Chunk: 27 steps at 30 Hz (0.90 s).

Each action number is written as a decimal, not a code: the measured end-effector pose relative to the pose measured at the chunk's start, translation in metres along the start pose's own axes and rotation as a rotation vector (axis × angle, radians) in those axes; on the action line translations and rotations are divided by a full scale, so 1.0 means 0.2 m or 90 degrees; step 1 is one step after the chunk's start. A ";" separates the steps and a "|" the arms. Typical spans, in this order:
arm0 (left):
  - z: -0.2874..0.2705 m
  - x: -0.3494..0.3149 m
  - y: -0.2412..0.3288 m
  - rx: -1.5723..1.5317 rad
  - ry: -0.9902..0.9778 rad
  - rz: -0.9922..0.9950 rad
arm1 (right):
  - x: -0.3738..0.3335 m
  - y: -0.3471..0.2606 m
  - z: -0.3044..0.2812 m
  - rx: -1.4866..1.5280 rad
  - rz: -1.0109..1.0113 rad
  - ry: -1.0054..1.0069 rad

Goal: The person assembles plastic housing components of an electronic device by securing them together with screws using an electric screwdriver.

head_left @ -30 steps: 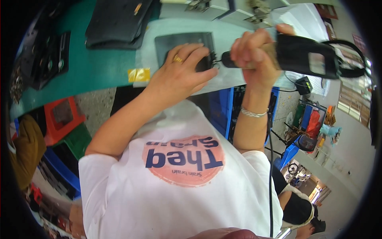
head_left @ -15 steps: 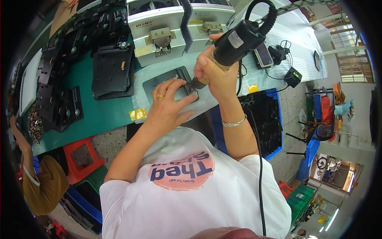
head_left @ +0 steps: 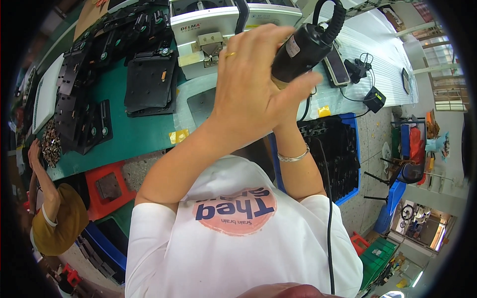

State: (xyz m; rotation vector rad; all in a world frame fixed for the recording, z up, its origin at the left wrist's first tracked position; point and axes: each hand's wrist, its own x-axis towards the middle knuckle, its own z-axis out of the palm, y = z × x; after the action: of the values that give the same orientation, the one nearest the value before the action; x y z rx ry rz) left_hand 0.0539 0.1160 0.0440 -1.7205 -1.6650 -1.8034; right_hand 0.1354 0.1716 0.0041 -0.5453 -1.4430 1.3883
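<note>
My left hand (head_left: 253, 82) is raised with its fingers stretched out and thumb apart, nothing in it. It overlaps the lower part of the black electric screwdriver (head_left: 304, 53). My right hand (head_left: 289, 118) is mostly hidden behind it; the wrist with a bracelet leads up to the screwdriver's grip. The screwdriver tilts upward, its coiled cord rising from the top and its tip hidden. Under my left hand a flat dark plate (head_left: 201, 104) lies on white foam sheeting; only its left part shows.
Black plates (head_left: 149, 84) are stacked left of the foam, with more black parts (head_left: 82, 121) beyond. Silver machines (head_left: 198, 30) stand at the back. A blue crate (head_left: 355, 149) of black parts sits at right. A co-worker's arm (head_left: 44, 181) reaches in at far left.
My left hand has lifted off the plate and moved up and right, across the screwdriver and in front of my right hand. The view has shifted slightly.
</note>
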 end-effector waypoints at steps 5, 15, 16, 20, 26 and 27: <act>0.01 0.01 0.04 -0.018 -0.027 -0.059 | -0.01 0.05 -0.01 -0.143 -0.054 0.006; -0.10 0.13 0.06 0.017 -0.083 -0.042 | 0.04 0.02 -0.03 -0.145 -0.098 -0.035; -0.10 0.13 0.04 0.024 -0.076 -0.016 | 0.03 0.02 -0.04 -0.157 -0.103 -0.041; -0.08 0.14 0.03 0.033 -0.057 0.008 | 0.02 0.05 -0.09 -0.205 -0.130 -0.072; -0.16 0.07 -0.03 -0.050 -0.033 -0.036 | -0.01 0.06 -0.10 -0.186 -0.151 -0.113; -0.19 0.02 -0.05 -0.117 -0.034 -0.084 | -0.02 0.06 -0.09 -0.110 -0.149 -0.120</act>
State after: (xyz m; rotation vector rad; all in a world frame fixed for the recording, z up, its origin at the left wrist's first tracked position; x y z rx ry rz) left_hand 0.0230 0.0942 0.0522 -1.7834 -1.7186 -2.0461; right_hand 0.1493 0.1798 -0.0112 -0.3467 -1.7312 1.1600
